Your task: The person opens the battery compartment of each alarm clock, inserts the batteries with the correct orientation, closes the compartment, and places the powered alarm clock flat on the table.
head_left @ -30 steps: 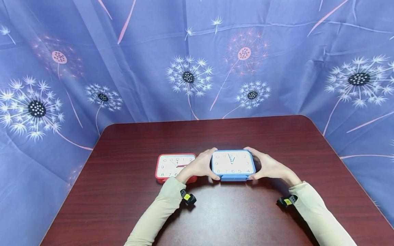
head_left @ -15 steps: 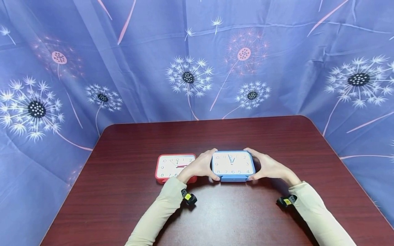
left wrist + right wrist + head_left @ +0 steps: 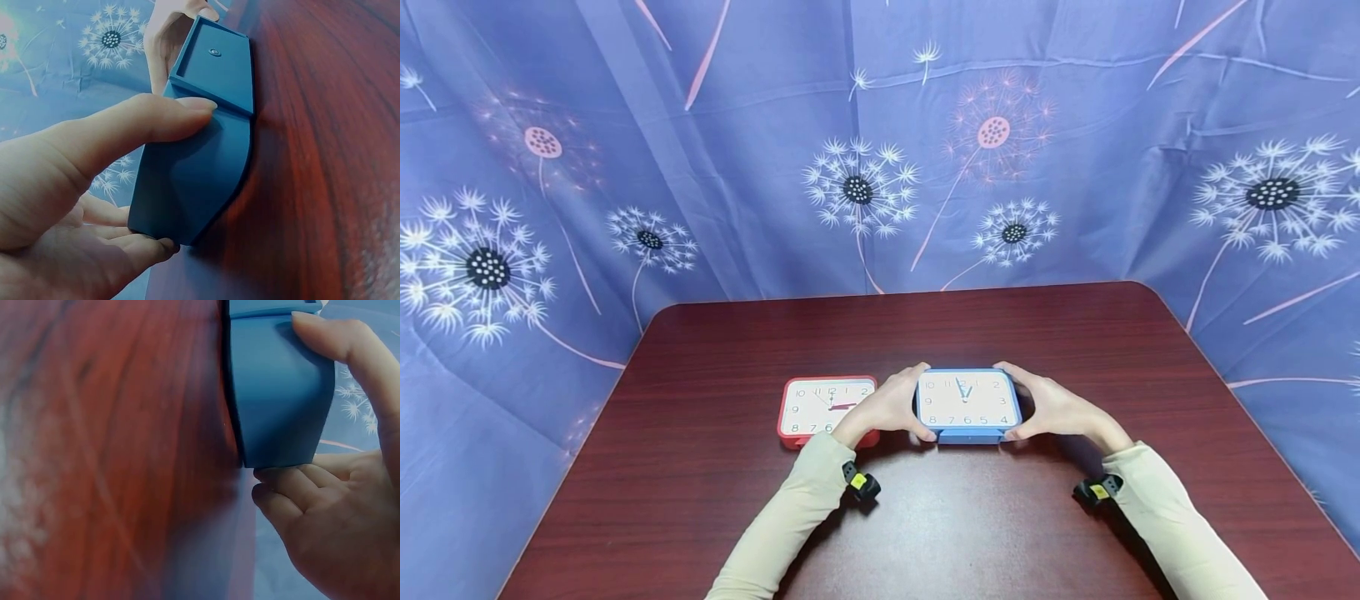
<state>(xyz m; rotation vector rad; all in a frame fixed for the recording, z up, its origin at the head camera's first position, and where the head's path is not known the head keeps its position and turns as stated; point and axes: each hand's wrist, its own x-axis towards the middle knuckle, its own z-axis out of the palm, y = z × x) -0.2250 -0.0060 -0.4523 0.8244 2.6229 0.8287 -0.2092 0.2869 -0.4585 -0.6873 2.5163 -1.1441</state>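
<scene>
A blue-framed clock (image 3: pixel 968 398) with a white dial lies face up between the two hands. The left hand (image 3: pixel 891 406) holds its left end, thumb on the near side and fingers at the far side. At the opposite end the right hand (image 3: pixel 1060 406) grips it the same way. Both wrist views show the blue casing (image 3: pixel 194 169) from the side, close to the table surface; in the right wrist view the thumb and fingers span the casing (image 3: pixel 278 394). A red-framed clock (image 3: pixel 823 406) lies just left, its lower right corner hidden behind the left hand.
The dark red wooden table (image 3: pixel 715 500) has rounded far corners. Behind it and along the sides hangs a blue curtain (image 3: pixel 760 108) with dandelion prints. Each wrist carries a small black camera, such as the left wrist camera (image 3: pixel 862 484).
The blue clock's far edge has shifted very slightly toward the person. Both hands keep their hold, almost still, and the red clock stays put.
</scene>
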